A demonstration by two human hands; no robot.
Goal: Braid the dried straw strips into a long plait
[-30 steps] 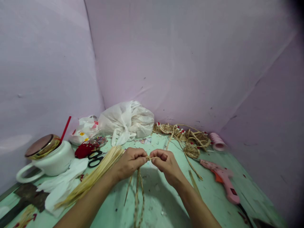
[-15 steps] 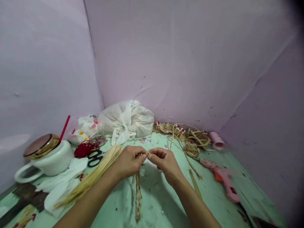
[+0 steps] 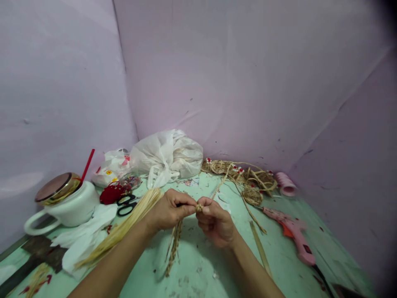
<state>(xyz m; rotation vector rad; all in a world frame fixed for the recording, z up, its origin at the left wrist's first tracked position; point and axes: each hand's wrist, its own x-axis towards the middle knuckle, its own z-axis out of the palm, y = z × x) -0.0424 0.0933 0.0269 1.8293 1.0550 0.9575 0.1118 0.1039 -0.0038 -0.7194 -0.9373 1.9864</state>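
Note:
Between my two hands, over the middle of the green table, is a small coil of straw-coloured braided cord. My left hand pinches its left side between thumb and fingertips. With thumb and curled fingers, my right hand grips the other side. A braided length with loose strands hangs below my left hand toward the tabletop. Behind my right hand a lighter cord runs back toward the pile of woven pieces. Most of the coil is hidden by my fingertips.
To the left lie a straw bundle, black-handled scissors, a red pincushion and a white mug. A white plastic bag sits at the back. Woven pieces, a thread spool and a pink glue gun are on the right.
The coil now shows more fully between my fingertips, and my right hand has turned and curled around it. The hanging braid has swung left and up. The view has shifted slightly.

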